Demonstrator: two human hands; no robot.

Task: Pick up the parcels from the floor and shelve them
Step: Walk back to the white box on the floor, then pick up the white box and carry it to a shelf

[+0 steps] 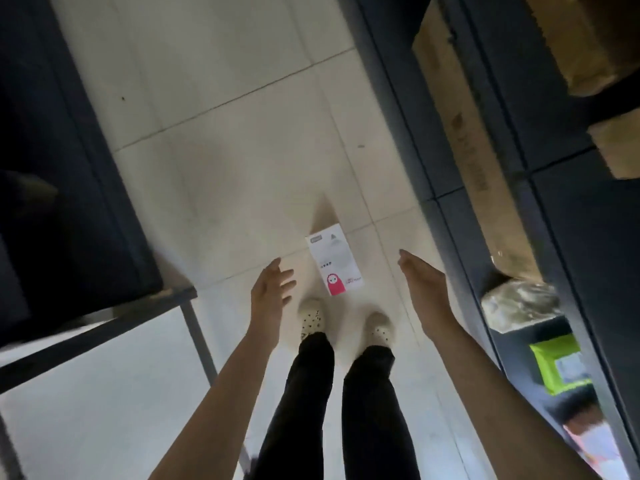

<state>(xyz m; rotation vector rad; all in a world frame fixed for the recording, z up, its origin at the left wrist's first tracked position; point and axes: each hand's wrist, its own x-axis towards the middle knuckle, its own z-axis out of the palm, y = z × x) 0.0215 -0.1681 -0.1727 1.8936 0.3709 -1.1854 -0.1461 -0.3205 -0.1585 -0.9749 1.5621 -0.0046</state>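
Head view looks straight down an aisle of pale floor tiles (214, 140) between 2 dark shelf units. 1 parcel, a white box (335, 263) with a pink figure printed at its near end, lies flat on the floor just beyond the person's 2 light clogs (313, 315). A brown shape shows at its far end, perhaps a second parcel under it; I cannot tell.

Both hands are empty and spread open, reaching down on either side of the box without touching it. The left hand (272, 289) has its fingers fanned, just left of the box; the right hand (420, 278) is held flat with the palm turned inward, a little further off on the right.

As for progress, this parcel is not yet picked up, so the grasp, the lift and the shelving all remain. The shelves on the right (568, 237) already hold cardboard boxes (460, 140), a plastic-wrapped bundle (519, 306) and a green packet (557, 363) lower down, which suggests some goods are stored, though whether they belong to this job is unclear.

Nothing lies between the hands and the box. The aisle is narrow, and the left shelf frame (194, 327) juts close to the left arm.
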